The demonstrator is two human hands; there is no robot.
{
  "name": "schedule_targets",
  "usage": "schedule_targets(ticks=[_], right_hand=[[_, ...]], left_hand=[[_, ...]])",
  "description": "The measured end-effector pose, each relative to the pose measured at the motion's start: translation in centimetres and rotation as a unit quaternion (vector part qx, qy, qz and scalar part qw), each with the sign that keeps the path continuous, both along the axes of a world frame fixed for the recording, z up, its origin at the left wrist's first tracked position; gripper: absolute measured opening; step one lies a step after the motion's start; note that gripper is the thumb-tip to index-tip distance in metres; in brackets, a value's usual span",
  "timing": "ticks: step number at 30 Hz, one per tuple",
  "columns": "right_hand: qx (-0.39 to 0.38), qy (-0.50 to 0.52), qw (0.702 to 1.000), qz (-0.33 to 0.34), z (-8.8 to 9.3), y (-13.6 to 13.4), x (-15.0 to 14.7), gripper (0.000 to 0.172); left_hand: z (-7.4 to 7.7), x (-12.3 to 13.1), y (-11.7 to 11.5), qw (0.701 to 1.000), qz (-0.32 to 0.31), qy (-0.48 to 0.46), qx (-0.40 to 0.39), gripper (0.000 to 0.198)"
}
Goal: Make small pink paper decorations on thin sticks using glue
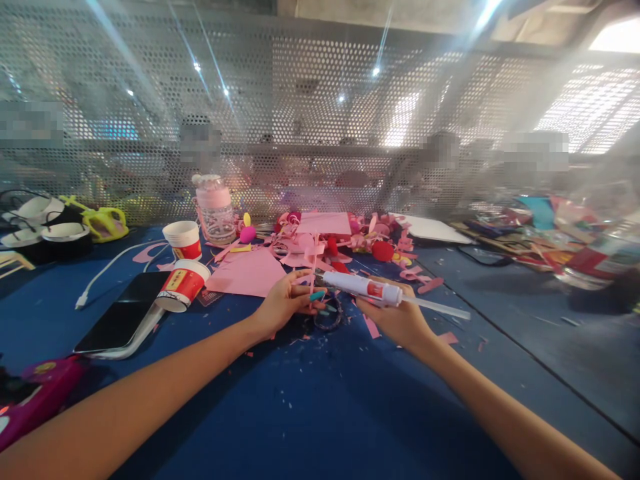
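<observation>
My right hand (397, 320) is closed round a white hot glue gun (357, 285), with a clear glue stick (440, 307) poking out of its back end. The gun's nozzle points left, close to the fingers of my left hand (285, 303). That hand pinches a thin pink paper strip (314, 257) that stands upright. A dark braided ring (330, 317) shows just below the left fingers; whether they touch it I cannot tell. Behind both hands lies a heap of pink paper scraps (300, 247), and a pink sheet (247, 272) rests left of it.
Two red-and-white paper cups (183, 287) sit by a black phone (123, 310) on the left. A pink-banded bottle (215, 207) stands before a perforated metal screen (320, 93). At right are a white sheet (430, 229) and a clear plastic bottle (595, 257). Scraps litter the blue table (280, 413).
</observation>
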State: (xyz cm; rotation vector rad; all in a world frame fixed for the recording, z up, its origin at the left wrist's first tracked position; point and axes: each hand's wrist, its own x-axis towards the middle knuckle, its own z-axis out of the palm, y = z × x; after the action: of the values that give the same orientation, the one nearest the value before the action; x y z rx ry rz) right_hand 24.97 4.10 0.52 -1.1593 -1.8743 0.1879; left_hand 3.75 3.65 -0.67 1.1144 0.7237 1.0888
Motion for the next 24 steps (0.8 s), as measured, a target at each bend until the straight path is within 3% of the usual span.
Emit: schedule_targets(ticks=[16, 24], right_hand=[[-0.012, -0.057, 0.998, 0.019, 1.4, -0.7, -0.5, 0.008], [0.019, -0.057, 0.998, -0.005, 1.4, -0.5, -0.4, 0.010]], left_hand=[[0.0, 0.1, 0.1, 1.000, 0.018, -0.001, -0.007, 0.059], [0.1, 0.0, -0.1, 1.000, -0.004, 0.009, 0.005, 0.058]])
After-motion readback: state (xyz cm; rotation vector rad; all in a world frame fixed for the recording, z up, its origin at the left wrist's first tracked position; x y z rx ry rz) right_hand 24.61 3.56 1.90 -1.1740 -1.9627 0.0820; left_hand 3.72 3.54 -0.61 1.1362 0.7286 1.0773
